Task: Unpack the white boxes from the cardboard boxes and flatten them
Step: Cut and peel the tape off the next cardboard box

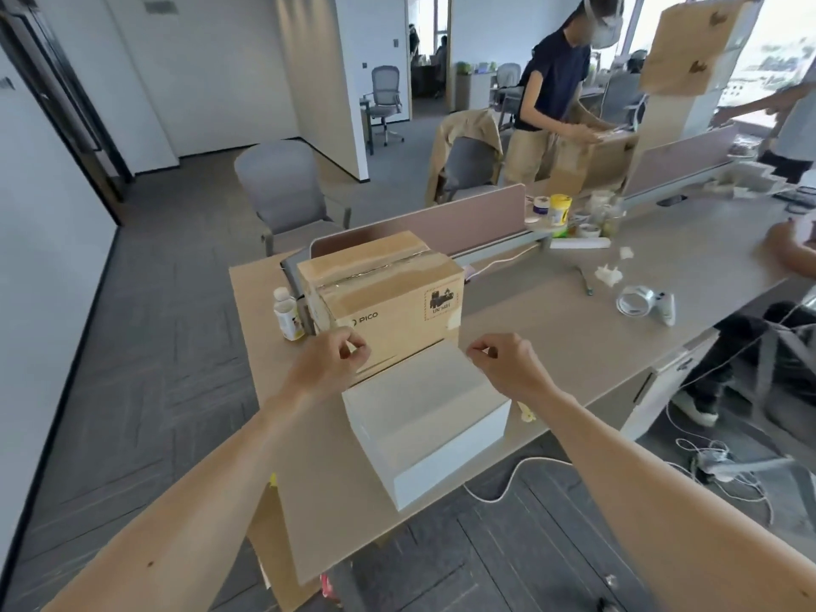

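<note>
A taped cardboard box marked PICO stands closed on the desk. Right in front of it, at the desk's near edge, sits a white box. My left hand is at the white box's far left corner, fingers curled, thumb and forefinger pinched together. My right hand mirrors it at the far right corner, pinching the box's edge. Whatever lies under each palm is hidden.
Two small bottles stand left of the cardboard box. A tape roll and a white controller lie to the right. Jars crowd the divider. Flat cardboard leans below the desk. A person handles another carton opposite. Cables trail on the floor.
</note>
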The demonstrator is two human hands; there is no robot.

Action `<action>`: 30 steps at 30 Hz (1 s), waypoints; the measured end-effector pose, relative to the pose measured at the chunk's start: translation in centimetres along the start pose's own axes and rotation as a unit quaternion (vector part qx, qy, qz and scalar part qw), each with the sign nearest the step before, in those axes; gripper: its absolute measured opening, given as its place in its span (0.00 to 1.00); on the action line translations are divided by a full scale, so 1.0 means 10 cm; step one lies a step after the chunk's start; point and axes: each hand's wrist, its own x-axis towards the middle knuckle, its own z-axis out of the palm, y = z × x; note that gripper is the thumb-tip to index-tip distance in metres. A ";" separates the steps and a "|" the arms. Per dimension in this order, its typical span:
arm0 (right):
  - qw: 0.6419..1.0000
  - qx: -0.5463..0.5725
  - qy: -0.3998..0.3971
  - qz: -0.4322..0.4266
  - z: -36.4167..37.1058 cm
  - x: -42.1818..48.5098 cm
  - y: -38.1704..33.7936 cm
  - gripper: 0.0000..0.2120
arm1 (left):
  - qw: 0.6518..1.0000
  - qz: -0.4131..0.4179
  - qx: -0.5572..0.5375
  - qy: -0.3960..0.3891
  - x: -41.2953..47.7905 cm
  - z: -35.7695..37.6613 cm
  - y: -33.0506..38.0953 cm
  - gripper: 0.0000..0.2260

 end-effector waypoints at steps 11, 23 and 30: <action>0.994 -0.008 -0.078 -0.081 0.15 1.50 -0.10 0.09 | 0.995 -0.036 0.033 0.092 1.23 -0.07 -0.32 0.04; 0.986 -0.088 -0.106 -0.097 0.37 3.27 0.10 0.09 | 0.967 -0.219 0.019 0.130 2.46 0.23 -1.07 0.29; 0.984 -0.078 -0.157 -0.018 0.62 3.68 0.18 0.24 | 0.957 -0.252 -0.051 0.132 2.59 0.36 -1.13 0.27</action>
